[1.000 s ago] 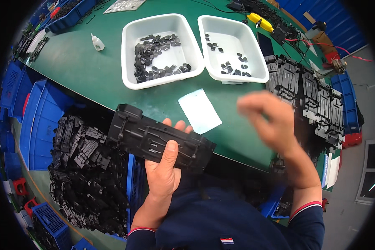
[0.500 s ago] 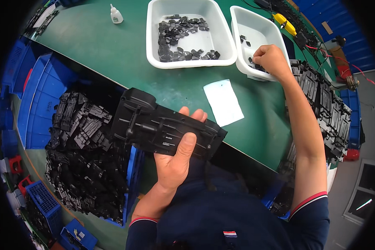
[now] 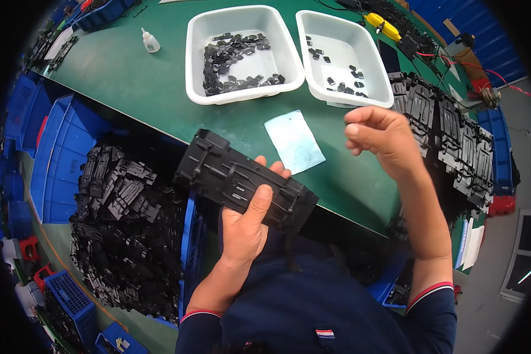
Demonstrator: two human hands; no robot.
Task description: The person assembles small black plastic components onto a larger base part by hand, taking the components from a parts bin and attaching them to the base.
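Note:
My left hand (image 3: 242, 236) is closed round a long black moulded plastic part (image 3: 218, 177), thumb on the near face and fingertips showing over the far edge. The part is tilted, its left end higher, and hangs in front of the bench edge. Over the bench, my right hand (image 3: 389, 141) is pinched, thumb against curled fingers; whatever lies between them is hidden. Beyond it stands a white tub (image 3: 383, 97) with a few small black pieces (image 3: 349, 89) scattered inside. A second white tub (image 3: 242, 96) to its left holds many more such pieces. A white paper sheet (image 3: 295, 141) lies between my hands.
A blue crate (image 3: 56, 159) at my left is heaped with black plastic parts (image 3: 124, 236). More parts are stacked on the bench's right side (image 3: 448, 124). A small white bottle (image 3: 151, 42) stands at the back left, and a yellow tool (image 3: 383, 26) lies at the back right.
My right hand has come out of the right tub, back toward me, and is now over the bench. The left hand still grips the black part, little moved. The view has shifted slightly.

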